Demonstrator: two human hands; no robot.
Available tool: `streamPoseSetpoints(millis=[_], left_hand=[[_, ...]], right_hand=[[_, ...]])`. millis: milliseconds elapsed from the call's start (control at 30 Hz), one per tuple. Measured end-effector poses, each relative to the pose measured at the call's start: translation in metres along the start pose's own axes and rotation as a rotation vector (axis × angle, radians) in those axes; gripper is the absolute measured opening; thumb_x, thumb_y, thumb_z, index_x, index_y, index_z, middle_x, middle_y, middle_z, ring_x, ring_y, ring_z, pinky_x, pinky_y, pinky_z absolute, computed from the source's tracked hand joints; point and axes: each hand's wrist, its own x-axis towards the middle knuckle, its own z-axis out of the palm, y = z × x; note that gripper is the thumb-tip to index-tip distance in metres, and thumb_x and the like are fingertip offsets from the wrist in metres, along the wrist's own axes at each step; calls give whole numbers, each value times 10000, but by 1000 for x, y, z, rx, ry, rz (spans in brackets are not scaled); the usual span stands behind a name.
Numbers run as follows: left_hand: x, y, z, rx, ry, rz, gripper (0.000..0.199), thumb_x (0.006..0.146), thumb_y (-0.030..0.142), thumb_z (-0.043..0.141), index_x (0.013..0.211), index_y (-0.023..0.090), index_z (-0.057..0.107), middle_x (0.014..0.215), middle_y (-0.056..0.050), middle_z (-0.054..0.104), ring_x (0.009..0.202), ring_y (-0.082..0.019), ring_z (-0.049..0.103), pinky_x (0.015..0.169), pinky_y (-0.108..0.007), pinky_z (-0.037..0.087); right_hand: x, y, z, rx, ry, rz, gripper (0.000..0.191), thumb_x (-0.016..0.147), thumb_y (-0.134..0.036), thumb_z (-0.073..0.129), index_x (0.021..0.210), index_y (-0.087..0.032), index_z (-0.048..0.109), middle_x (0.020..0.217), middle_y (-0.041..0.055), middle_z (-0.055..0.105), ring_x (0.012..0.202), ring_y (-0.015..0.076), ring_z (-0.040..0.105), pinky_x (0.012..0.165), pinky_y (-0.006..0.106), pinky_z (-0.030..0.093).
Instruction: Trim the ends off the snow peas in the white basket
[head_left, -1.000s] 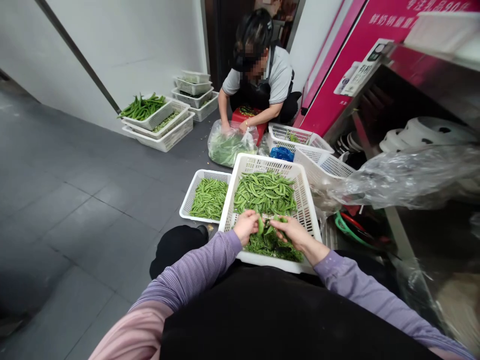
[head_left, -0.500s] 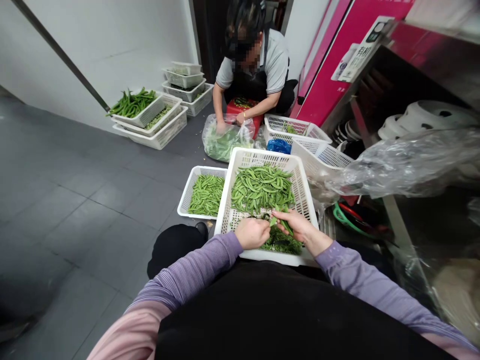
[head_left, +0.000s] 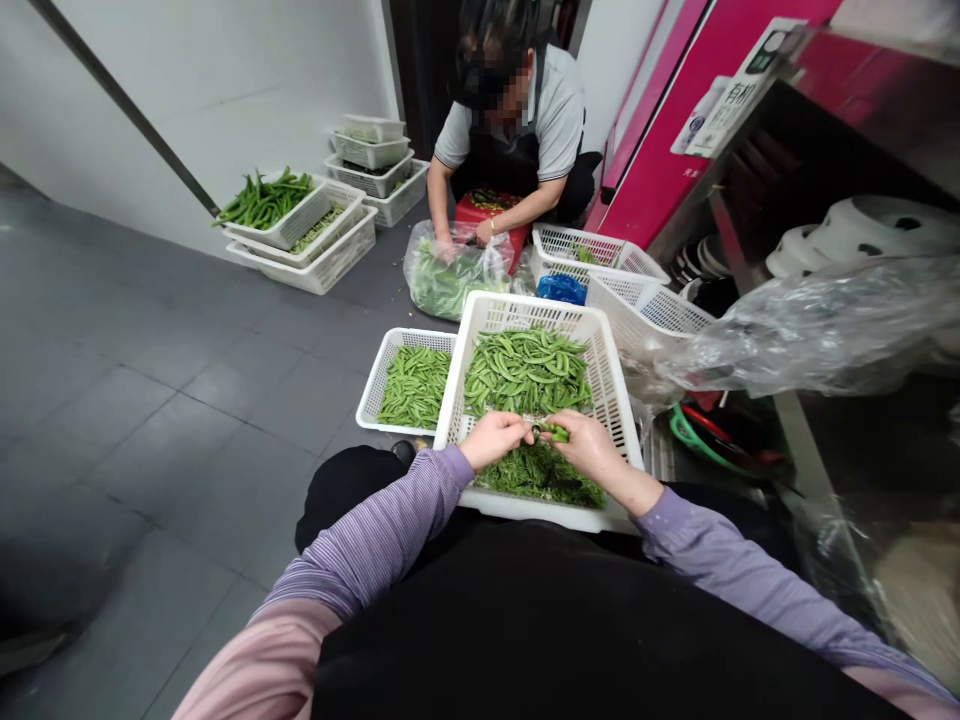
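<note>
My left hand [head_left: 493, 438] is closed over the large white basket [head_left: 621, 400], its fingertips pinched beside a small dark object [head_left: 536, 432] too small to make out. Close against it, my right hand [head_left: 589, 445] is wrapped round green pea pods [head_left: 556, 432]. A heap of pea pods [head_left: 525, 368] fills the far half of the basket. Beneath my hands lies a darker green mass of trimmings [head_left: 536, 472]. Left of this basket, a smaller white basket [head_left: 367, 405] holds more pods [head_left: 414, 388].
Ahead, a co-worker [head_left: 517, 130] crouches with both hands at a clear bag of greens [head_left: 454, 280]. Stacked baskets [head_left: 322, 275] stand by the left wall. On the right are white baskets [head_left: 637, 310], plastic sheeting [head_left: 832, 325] and a metal shelf [head_left: 817, 460].
My left hand has risen slightly away from me and left, uncovering more trimmings. My right hand has turned inward, its fingers now closed tighter round the pods.
</note>
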Motion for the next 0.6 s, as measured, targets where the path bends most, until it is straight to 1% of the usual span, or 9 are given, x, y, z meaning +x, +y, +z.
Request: streamPoseSetpoints(millis=[67,133,200,300,400,500,533,600], left_hand=[[-2,5,-1,-126,-89,-86,269,772,338,407,711,127,564,439,70,342,317,-28,240,331,-178,191],[-4,7,-1,-193,-120,-136,226,751,321,426,686,133,533,436,79,321,299,-19,220,309,-171,155],[-5,6,0,-238,-143,-163,192,731,302,433,658,140,506,429,82,315,293,-18,218,299,-164,146],[-4,2,1,-292,-210,-180,157,706,275,421,647,147,491,410,86,294,292,-22,200,296,-159,143],[-4,-2,2,-282,-250,-173,140,682,252,407,614,153,477,403,78,304,301,-32,216,304,-161,158],[-2,-9,4,-211,-274,-172,144,676,243,382,573,168,450,393,73,292,313,-48,227,328,-178,201],[-1,-14,4,-141,-286,-181,153,675,243,382,562,170,453,388,71,284,320,-52,233,344,-184,220],[2,-25,6,128,-260,-203,161,658,244,421,529,164,474,387,59,294,351,-62,275,386,-197,259]], right_hand=[[-2,-2,-3,-127,-94,-66,148,768,-260,510,861,-211,614,848,41,603,786,152,561,660,219,385],[-3,-4,-5,-216,-149,-112,166,764,-214,500,894,-223,604,866,35,594,803,145,555,650,205,376],[-3,-5,-6,-257,-169,-141,182,758,-189,496,903,-228,598,872,31,588,803,140,550,641,198,369],[-3,-2,-6,-236,-175,-183,160,772,-202,482,875,-229,602,845,28,587,782,138,546,627,201,366],[-5,-1,-3,-126,-180,-236,147,793,-240,471,829,-221,612,799,33,588,769,144,542,629,213,371],[-8,-4,0,91,-168,-243,126,778,-255,504,780,-205,619,753,34,588,734,145,539,637,228,385],[-8,-5,-1,180,-150,-228,117,768,-263,522,763,-199,619,747,35,591,730,147,540,645,236,392],[-8,-6,-7,364,-61,-142,121,741,-297,564,733,-189,616,741,37,598,717,151,542,650,252,404]])
